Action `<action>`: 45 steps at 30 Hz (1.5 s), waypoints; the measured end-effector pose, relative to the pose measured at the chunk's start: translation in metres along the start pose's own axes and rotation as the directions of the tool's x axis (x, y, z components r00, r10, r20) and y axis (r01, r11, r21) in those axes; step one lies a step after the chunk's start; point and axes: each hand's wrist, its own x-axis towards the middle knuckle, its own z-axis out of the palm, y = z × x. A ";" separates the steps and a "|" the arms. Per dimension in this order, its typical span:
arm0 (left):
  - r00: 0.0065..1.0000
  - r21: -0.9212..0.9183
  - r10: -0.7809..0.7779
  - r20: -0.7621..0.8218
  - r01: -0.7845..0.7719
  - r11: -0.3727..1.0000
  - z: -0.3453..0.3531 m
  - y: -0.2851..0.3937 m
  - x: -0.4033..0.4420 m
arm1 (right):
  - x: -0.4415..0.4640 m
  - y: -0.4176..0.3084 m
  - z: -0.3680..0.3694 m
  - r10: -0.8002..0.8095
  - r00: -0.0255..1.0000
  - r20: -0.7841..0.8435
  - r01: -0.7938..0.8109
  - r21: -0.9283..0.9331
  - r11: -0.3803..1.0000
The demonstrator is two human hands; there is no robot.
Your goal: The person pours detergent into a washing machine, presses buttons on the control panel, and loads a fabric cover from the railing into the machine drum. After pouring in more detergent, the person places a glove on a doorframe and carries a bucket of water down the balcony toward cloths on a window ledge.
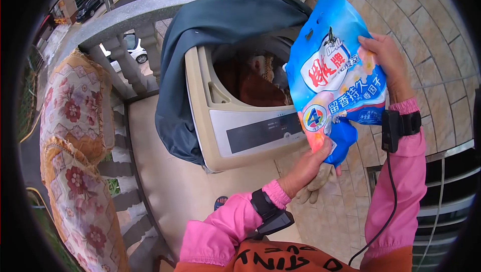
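Currently, left hand (306,169) and right hand (388,56) both grip detergent bag (345,79) by washing machine's (220,159) right side; if unsealed, further tilting could spill contents beside it.

The blue bag (340,71) bears the red brand characters 雕牌, the line 留香持久 and the characters 香因子. A round emblem (314,118) on the bag carries the numeral 4. Small print near the lower edge begins 净含量 (the remainder is illegible). Dark lettering on the orange garment (320,252) appears inverted and is only partly legible. Markings on the washing machine's control panel (263,132) are too small to read.
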 end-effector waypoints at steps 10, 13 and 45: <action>0.986 -0.034 -0.132 -0.098 0.129 0.991 -0.015 -0.006 0.014 | 0.020 0.025 0.015 0.014 0.999 0.051 -0.001 -0.243 0.970; 0.983 -0.077 -0.158 -0.094 0.151 0.985 -0.011 -0.008 0.011 | 0.010 0.010 0.006 -0.035 0.999 -0.008 0.034 -0.180 0.983; 0.933 0.070 0.242 -0.267 -0.232 0.970 0.007 0.007 0.084 | -0.076 0.001 -0.107 -0.212 0.975 0.066 0.194 0.216 0.957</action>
